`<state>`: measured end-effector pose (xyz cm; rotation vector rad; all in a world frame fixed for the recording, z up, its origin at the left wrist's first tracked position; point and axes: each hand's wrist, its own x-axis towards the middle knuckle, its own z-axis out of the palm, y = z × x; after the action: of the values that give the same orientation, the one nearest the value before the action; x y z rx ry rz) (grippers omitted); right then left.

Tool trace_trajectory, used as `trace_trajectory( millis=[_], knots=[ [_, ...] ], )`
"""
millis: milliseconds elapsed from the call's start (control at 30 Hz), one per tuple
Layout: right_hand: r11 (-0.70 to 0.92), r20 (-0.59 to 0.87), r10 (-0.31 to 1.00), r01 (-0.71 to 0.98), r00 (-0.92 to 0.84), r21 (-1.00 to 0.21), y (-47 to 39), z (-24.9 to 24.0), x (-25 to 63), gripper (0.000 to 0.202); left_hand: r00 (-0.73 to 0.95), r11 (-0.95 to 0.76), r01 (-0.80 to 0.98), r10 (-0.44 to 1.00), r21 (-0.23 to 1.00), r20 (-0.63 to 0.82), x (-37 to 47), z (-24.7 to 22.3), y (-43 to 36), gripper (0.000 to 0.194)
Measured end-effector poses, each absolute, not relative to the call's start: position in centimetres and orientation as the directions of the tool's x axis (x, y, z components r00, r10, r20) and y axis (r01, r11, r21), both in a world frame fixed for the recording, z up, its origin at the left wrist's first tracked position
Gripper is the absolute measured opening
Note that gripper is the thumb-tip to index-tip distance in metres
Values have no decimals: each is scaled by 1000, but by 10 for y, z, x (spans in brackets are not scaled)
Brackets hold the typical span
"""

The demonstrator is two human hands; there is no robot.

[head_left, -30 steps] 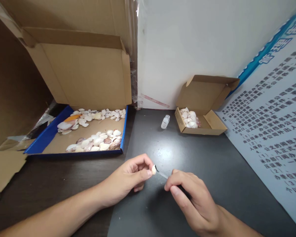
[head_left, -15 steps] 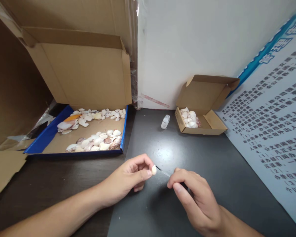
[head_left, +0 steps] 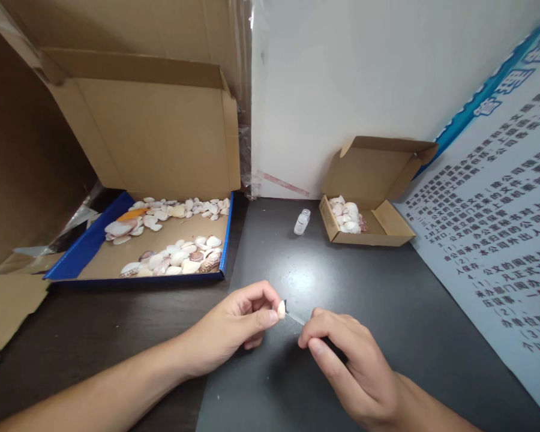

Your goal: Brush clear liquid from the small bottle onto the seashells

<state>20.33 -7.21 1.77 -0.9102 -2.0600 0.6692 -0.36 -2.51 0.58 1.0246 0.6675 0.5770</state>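
Observation:
Between thumb and fingertips, my left hand (head_left: 251,316) pinches a small cream-white shell (head_left: 281,309) above the dark mat. My right hand (head_left: 348,360) is closed on the clear handle of a thin brush (head_left: 296,317). Its dark tip is right at the shell's right side; whether the two touch is hard to tell. Farther back on the mat stands a small glass bottle (head_left: 302,222) with whitish contents and no cap on it.
A blue-rimmed cardboard box (head_left: 227,240) at the left holds many shells in two groups, its lid raised. Back right, a small open brown box (head_left: 364,239) contains white shells. A printed sheet (head_left: 490,240) leans along the right side.
My right hand has shifted slightly left, bringing the brush tip closer to the shell. The shell looks slightly turned in my left hand, which has stayed in place.

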Motion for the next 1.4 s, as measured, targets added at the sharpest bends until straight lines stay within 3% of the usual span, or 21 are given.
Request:
trace_trajectory(
  millis=[700, 933, 1300, 1400],
  knots=[
    [607, 413, 777, 390, -475, -692, -73, 20, 204, 16, 663, 411, -116, 710, 904, -238, -4, 6, -25, 23],
    [643, 443, 728, 296, -523, -707, -72, 13, 205, 16, 640, 410, -143, 733, 901, -232, -3, 3, -26, 24],
    [561, 456, 822, 354, -341, -748, -74, 15, 205, 17, 636, 424, -142, 732, 895, -246, -4, 4, -26, 24],
    [555, 432, 825, 378, -364, -741, -74, 13, 204, 15, 649, 409, -119, 721, 905, -241, -5, 5, -26, 24]
  ],
)
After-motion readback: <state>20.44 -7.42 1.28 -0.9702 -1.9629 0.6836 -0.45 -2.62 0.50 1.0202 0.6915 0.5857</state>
